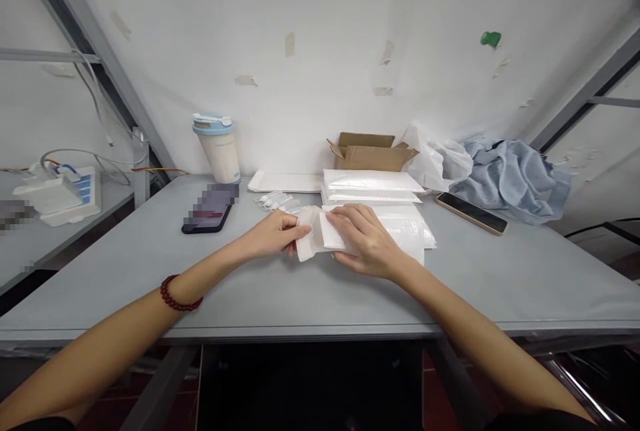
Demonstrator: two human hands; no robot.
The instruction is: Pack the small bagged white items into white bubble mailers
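Observation:
Both hands are on a white bubble mailer just above the middle of the grey table. My left hand pinches the mailer's pale flap, which stands out to the left. With fingers bent over its top and the thumb along the lower edge, my right hand grips the body near the mouth. Whatever is inside the mailer cannot be seen. Behind it rises a stack of white bubble mailers. Several small clear packets with white pieces lie beyond my left hand.
A flat white mailer lies at the back. Around are a phone, a lidded cup, an open cardboard box, a white plastic bag, a second phone and blue cloth. A power strip sits far left.

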